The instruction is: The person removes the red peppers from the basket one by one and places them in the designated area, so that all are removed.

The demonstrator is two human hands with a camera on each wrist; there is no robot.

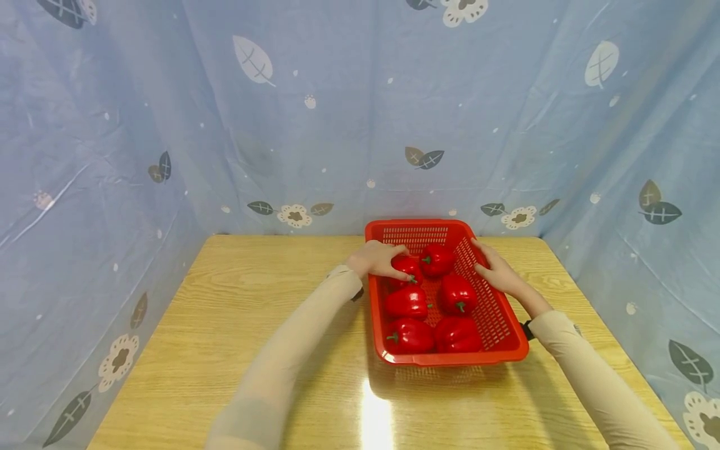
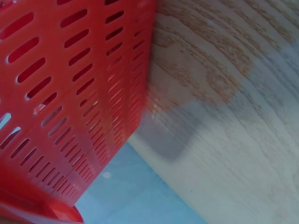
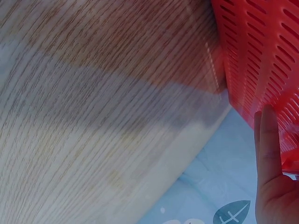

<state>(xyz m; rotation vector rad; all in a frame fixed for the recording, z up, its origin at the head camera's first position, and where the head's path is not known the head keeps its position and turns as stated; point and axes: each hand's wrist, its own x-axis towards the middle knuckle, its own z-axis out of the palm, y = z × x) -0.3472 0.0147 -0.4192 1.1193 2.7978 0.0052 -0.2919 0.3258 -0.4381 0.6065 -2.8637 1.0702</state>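
Note:
A red plastic basket (image 1: 450, 359) with slotted walls stands on the table, several shiny red bell peppers lying inside. My left hand (image 1: 378, 259) reaches over the basket's left rim and grips the far-left bell pepper (image 1: 406, 267), thumb and fingers on either side of it. At the right rim, my right hand (image 1: 499, 272) holds the basket wall, thumb on the inner side. Straight fingers (image 3: 268, 144) lie along the wall's outside in the right wrist view. The left wrist view catches only the slotted outer wall (image 2: 74, 79); the left fingers are hidden there.
Beneath the basket is a wood-grain table (image 1: 253, 300). A blue curtain (image 1: 337, 125) with leaf and flower prints hangs behind the table and along both sides. Other bell peppers, including one by the near edge (image 1: 413, 336), crowd around the gripped one.

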